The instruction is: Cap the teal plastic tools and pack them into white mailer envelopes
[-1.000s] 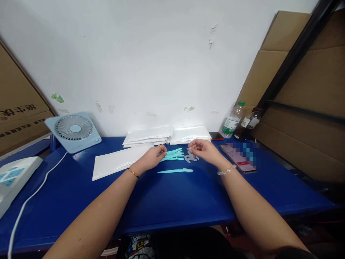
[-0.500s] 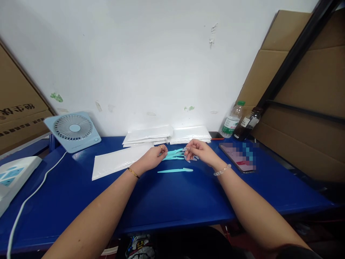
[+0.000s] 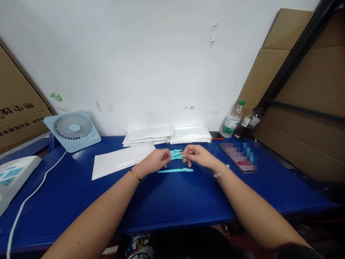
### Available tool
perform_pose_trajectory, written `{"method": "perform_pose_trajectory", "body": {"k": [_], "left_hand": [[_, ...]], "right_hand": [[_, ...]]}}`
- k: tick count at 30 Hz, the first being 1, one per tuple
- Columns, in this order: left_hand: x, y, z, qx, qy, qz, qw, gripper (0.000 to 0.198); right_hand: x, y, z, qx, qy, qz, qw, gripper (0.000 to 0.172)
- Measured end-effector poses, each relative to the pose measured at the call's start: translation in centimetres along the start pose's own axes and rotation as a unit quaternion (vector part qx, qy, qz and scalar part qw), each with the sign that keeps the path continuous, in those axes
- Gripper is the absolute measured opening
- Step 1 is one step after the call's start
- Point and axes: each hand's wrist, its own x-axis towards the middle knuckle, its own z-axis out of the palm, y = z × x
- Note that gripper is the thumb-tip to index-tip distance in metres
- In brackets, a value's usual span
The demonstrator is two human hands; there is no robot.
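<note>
Between my two hands is a bunch of several turquoise eyebrow razors (image 3: pixel 176 155), held just above the table. My left hand (image 3: pixel 156 159) has its fingers closed on the bunch's left end. At the other end, my right hand (image 3: pixel 198 155) pinches the razors between thumb and fingers. Both ends of the bunch are hidden by my fingers. A single turquoise eyebrow razor (image 3: pixel 172 170) lies flat on the blue table (image 3: pixel 178 201), just nearer to me than the bunch, with its wider head to the right.
White padded mailers (image 3: pixel 147 134) lie stacked along the wall, and another white mailer (image 3: pixel 115 162) lies left of my hands. A blue fan (image 3: pixel 72 131) and a power strip (image 3: pixel 18 176) stand left. Phone (image 3: pixel 238 158), water bottle (image 3: pixel 233 118) and dark bottle (image 3: pixel 247 124) are right.
My hands have come slightly closer together around the bunch and a little nearer to me. My right fingers have closed over the razors' right end. The single razor has stayed put.
</note>
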Motion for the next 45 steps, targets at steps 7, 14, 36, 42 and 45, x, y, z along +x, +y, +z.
{"method": "perform_pose_trajectory", "body": {"k": [7, 14, 36, 42, 45], "left_hand": [[0.2, -1.1, -0.2, 0.22, 0.094, 0.014, 0.971, 0.023], [0.6, -2.0, -0.5, 0.326, 0.08, -0.003, 0.942, 0.014], [0.7, -1.7, -1.0, 0.325, 0.104, 0.032, 0.94, 0.023], [0.6, -1.4, -1.0, 0.288, 0.095, 0.041, 0.952, 0.024], [0.4, -1.0, -0.8, 0.244, 0.068, 0.059, 0.965, 0.023]], "right_hand": [[-0.2, 0.7, -1.1, -0.314, 0.129, -0.032, 0.94, 0.013], [0.1, 0.7, -0.3, -0.451, 0.085, 0.018, 0.888, 0.008], [0.0, 0.8, -1.3, -0.266, 0.103, -0.068, 0.956, 0.02], [0.0, 0.6, -1.0, -0.219, 0.086, -0.053, 0.97, 0.02], [-0.2, 0.3, -0.7, -0.19, 0.044, -0.033, 0.98, 0.022]]}}
